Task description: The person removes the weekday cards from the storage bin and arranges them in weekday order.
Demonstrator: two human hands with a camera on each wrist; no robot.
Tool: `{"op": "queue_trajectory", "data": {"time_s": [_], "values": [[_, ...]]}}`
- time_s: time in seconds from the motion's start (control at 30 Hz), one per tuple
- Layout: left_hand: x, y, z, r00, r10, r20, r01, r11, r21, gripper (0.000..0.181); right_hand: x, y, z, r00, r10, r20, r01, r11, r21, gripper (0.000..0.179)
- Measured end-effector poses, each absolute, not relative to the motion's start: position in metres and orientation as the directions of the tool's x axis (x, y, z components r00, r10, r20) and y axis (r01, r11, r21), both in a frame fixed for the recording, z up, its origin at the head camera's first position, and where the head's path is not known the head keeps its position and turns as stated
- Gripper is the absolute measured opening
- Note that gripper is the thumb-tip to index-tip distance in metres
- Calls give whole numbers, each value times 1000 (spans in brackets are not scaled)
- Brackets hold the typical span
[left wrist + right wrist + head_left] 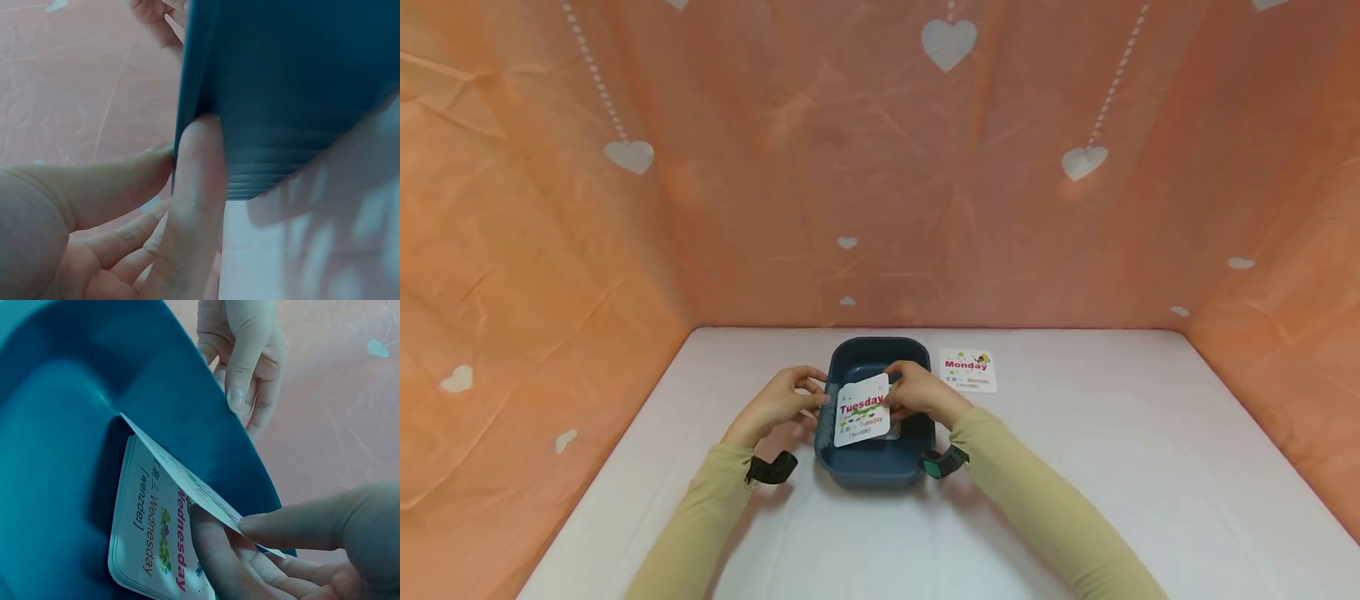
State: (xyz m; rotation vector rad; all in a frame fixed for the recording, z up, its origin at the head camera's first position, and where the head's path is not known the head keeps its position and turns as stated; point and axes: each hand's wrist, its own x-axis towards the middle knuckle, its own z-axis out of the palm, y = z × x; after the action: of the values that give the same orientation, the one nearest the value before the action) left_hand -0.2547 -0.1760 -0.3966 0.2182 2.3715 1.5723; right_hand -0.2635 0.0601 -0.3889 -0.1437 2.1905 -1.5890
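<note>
A dark blue plastic basin (pixel 872 477) stands on the white table. My left hand (pixel 780 404) pinches its left rim between thumb and fingers, as the left wrist view shows from close by. Inside the basin, my right hand (pixel 922 392) pinches the Tuesday card (pixel 862 410) by its right edge, thumb on the printed face and fingers behind. The card is tilted up. Beneath it, a stack of cards with the Wednesday card (pixel 147 525) on top lies on the basin floor, partly hidden by the raised card and the right fingers.
The Monday card (pixel 967 371) lies face up on the white table (pixel 1112 467), just right of the basin. An orange cloth with white hearts (pixel 949 43) forms walls at the back and both sides. Dark bands (pixel 772 468) sit at both wrists.
</note>
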Motion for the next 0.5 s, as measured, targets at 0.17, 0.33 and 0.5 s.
{"op": "queue_trajectory", "data": {"time_s": [0.17,0.33,0.5], "values": [[-257,-174,-396,-948,281,-150,-30,389,921,40,-267,65,-386,-910,-323,-261,159,308,-938,55],[-257,-174,-398,-951,270,-151,-32,399,917,38,-268,72,-383,-910,-332,-249,156,281,-947,53],[-257,-176,-399,-952,261,-162,-47,399,916,38,-268,83,-378,-909,-338,-246,158,265,-951,49]]}}
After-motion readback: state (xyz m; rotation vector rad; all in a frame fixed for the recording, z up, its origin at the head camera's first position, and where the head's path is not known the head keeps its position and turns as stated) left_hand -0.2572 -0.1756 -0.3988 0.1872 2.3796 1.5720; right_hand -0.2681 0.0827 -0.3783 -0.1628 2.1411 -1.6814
